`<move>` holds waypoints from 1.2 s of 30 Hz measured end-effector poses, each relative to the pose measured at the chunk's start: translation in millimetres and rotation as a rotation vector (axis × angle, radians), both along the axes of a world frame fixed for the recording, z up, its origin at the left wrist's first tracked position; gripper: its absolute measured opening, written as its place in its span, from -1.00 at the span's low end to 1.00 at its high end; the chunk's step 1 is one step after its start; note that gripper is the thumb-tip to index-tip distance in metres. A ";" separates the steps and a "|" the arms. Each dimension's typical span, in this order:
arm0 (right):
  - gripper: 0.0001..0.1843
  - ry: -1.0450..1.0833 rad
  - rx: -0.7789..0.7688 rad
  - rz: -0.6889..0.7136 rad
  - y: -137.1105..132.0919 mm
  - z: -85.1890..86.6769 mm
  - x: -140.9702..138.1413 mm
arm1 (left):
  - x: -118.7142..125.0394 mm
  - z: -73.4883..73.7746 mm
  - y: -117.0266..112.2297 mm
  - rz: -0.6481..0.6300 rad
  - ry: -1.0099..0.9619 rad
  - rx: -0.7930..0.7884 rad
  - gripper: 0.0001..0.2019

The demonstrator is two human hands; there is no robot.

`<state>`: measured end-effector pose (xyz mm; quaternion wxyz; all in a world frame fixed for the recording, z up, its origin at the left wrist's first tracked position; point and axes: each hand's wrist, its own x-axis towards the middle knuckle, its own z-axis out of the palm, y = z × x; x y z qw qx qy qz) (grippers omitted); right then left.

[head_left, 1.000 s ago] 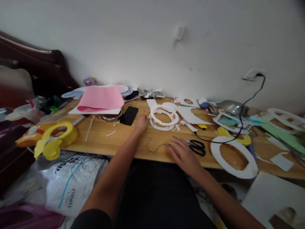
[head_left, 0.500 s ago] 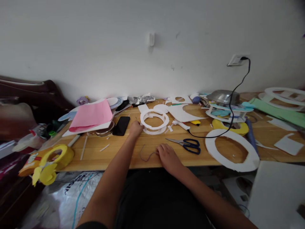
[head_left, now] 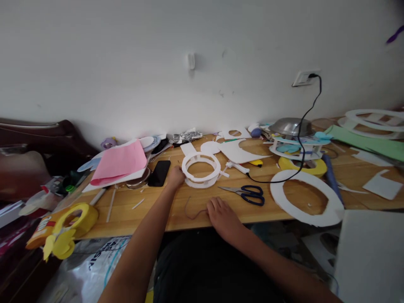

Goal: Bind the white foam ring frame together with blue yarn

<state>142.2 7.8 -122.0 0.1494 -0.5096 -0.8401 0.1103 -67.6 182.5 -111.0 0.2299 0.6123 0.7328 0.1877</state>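
Note:
My left hand (head_left: 176,177) is at the left side of a white double-ring foam frame (head_left: 201,169), its fingers closed against the frame's edge; the fingertips are partly hidden. My right hand (head_left: 220,212) lies palm down near the table's front edge, fingers lightly bent and close together. A thin purplish string (head_left: 193,217) curls on the wood, one end meeting the right fingertips. Dark-handled scissors (head_left: 251,195) lie to the right of that hand, blades pointing left. Behind them is a white glue gun (head_left: 239,167) on a black cord.
A black phone (head_left: 159,173) and pink sheet (head_left: 120,163) lie left on the wooden table (head_left: 151,219). Yellow tape (head_left: 83,219) sits at the front left corner. A large white ring (head_left: 284,198) overhangs the right front edge. The cord runs up to a wall socket (head_left: 305,78).
The double-ring frame has come slightly toward me with my left hand, showing more of the white disc behind it. My right hand stays in place. The view has shifted a little.

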 end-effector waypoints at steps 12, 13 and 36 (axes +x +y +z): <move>-0.84 0.677 -0.594 0.230 -28.1 77.9 84.1 | -32.9 7.3 -34.9 -0.118 -0.171 -0.070 -0.74; -0.77 0.812 -0.624 0.204 -22.8 84.9 90.5 | -35.3 7.6 -35.7 -0.124 -0.174 -0.061 -0.73; -0.65 -0.116 -0.034 0.145 243.9 71.1 38.9 | -85.2 -9.1 -54.8 -0.118 -0.815 0.050 -0.56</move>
